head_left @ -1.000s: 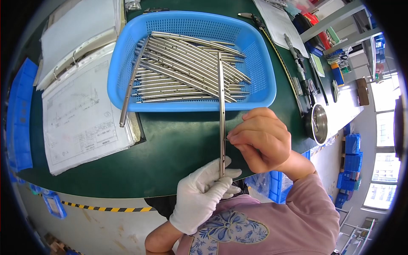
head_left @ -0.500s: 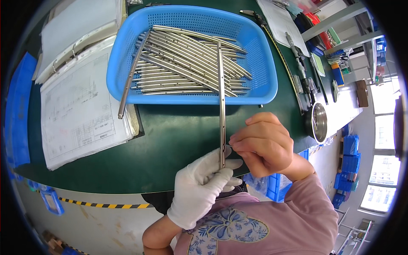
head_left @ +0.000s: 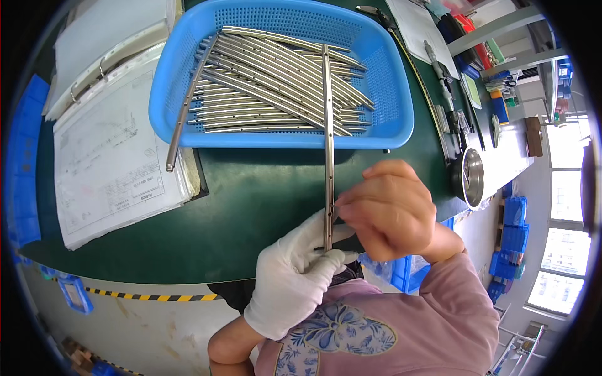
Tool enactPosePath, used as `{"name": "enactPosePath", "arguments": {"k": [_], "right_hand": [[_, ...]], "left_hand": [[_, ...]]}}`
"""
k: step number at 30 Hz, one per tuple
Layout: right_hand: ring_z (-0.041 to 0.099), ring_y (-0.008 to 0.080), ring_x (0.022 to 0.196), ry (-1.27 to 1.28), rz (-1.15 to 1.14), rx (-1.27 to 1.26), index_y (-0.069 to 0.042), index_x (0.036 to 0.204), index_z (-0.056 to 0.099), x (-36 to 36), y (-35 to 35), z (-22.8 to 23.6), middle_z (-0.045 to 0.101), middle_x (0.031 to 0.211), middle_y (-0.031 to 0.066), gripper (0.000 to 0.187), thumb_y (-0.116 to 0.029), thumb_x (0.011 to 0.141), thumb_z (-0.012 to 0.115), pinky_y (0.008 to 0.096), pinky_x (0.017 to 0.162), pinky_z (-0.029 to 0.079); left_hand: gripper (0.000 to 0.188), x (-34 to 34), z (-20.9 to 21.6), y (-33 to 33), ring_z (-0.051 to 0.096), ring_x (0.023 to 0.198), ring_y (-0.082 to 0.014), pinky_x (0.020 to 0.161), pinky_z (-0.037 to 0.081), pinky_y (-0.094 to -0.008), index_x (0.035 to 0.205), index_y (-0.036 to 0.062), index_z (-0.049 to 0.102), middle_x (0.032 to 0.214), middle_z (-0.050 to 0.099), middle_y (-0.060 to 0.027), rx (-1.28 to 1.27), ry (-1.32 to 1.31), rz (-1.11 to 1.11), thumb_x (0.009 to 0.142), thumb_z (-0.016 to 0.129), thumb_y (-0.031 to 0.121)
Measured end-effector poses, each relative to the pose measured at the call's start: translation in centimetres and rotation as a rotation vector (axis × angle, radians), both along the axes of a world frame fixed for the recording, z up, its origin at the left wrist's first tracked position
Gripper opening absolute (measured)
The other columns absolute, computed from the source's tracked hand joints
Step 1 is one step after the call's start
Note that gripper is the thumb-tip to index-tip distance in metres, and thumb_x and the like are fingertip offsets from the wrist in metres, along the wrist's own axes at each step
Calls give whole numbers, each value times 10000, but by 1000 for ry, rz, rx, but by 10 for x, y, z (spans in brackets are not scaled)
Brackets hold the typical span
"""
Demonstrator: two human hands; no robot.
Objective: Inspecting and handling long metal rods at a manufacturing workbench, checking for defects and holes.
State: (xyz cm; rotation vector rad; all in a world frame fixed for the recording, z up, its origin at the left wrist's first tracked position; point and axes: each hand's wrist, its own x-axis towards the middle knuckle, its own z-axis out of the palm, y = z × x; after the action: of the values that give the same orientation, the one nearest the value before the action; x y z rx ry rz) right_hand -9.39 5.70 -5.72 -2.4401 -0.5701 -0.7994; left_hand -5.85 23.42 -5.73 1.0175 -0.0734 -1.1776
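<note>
Head view: the left hand (head_left: pixel 291 279), in a white glove, grasps the near end of a slim metal rod (head_left: pixel 329 156) between thumb and fingers. The bare right hand (head_left: pixel 395 210), at two o'clock from it, has its fingers curled in beside the shaft; it is slightly blurred, and I cannot tell whether the fingertips touch the metal or hold something small.

The rod points to twelve o'clock, its far end above the pile of rods (head_left: pixel 276 81) in the blue basket (head_left: pixel 269 141). It looks stiff, fairly light and smooth, probably a little slippery under cloth and unlikely to break. Held by one end it may tip, so a second hold near the middle, clear of the small holes, should steady it.

Farther out, another rod (head_left: pixel 182 122) leans across the basket's rim at eleven o'clock, an open binder (head_left: pixel 113 163) lies at ten, and a metal bowl (head_left: pixel 480 178) stands at two.

Compared with a second ago, the basket sits higher in view, its far rim now meeting the top edge; the left hand's grasp stays the same.
</note>
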Motion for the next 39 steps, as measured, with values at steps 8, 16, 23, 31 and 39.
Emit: {"name": "enactPosePath", "arguments": {"k": [8,16,23,31,39], "right_hand": [[578,200,590,-18,3,-36,-14,780,625,1,-1,-1,626,735,72,174,-39,607,622,326,657,481],[577,172,574,-2,78,90,-16,783,627,-13,7,-10,625,705,59,134,-46,655,649,303,646,475],[573,171,567,-58,43,-29,-17,776,618,-13,11,-9,619,699,60,118,-48,662,614,296,645,478],[568,163,565,-154,36,-118,-18,773,616,-11,12,-10,614,696,57,119,-37,656,603,300,653,484],[614,179,645,-2,-47,202,-16,826,613,-10,-17,20,655,736,70,150,21,681,622,327,693,468]], "left_hand": [[491,-6,-7,-4,585,972,-154,838,501,-250,1324,-58,345,1178,537,-140,38,-17,57,850,450,-130],[462,-8,-10,-3,604,932,-159,810,511,-244,1297,-48,388,1139,556,-111,32,11,122,849,473,-122],[461,-9,-12,-6,574,982,-152,819,502,-244,1295,-50,392,1161,544,-118,6,-6,147,848,463,-138],[467,-10,-15,-6,571,1005,-173,857,488,-267,1299,-53,387,1166,539,-126,5,-223,154,847,444,-155],[430,27,25,26,654,826,-215,718,548,-265,1317,-14,387,1073,595,-185,163,-168,123,898,482,-10]]}}
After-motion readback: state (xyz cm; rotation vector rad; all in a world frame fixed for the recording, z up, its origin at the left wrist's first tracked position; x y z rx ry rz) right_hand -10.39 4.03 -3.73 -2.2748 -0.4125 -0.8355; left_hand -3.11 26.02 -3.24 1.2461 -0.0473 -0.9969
